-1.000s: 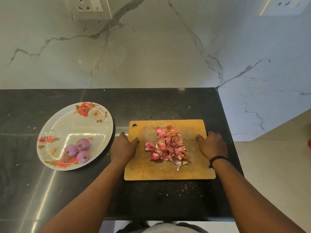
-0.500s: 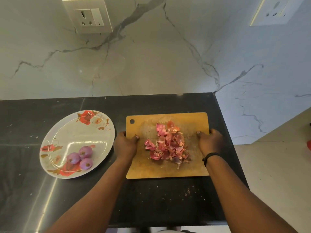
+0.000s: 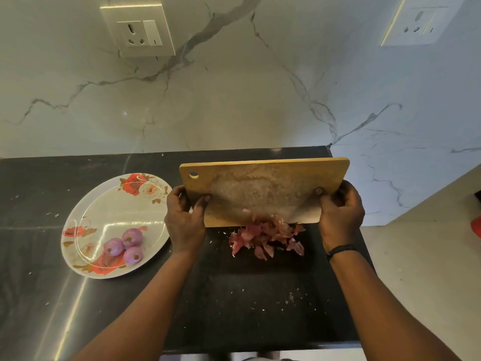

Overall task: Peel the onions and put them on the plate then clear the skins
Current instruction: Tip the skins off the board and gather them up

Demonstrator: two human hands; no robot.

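Head view: both forearms reach forward over the black bench [image 3: 39, 256], holding a wooden chopping board [image 3: 263, 190] tilted steeply, its far edge raised. The left hand [image 3: 185, 221] grips the board's left edge, thumb on its face; the right hand [image 3: 339, 216] grips the right edge likewise. Onion skins [image 3: 266, 238] lie heaped at the board's lower edge. Left of the board, three peeled onions [image 3: 125, 244] sit on a floral plate [image 3: 104, 204].
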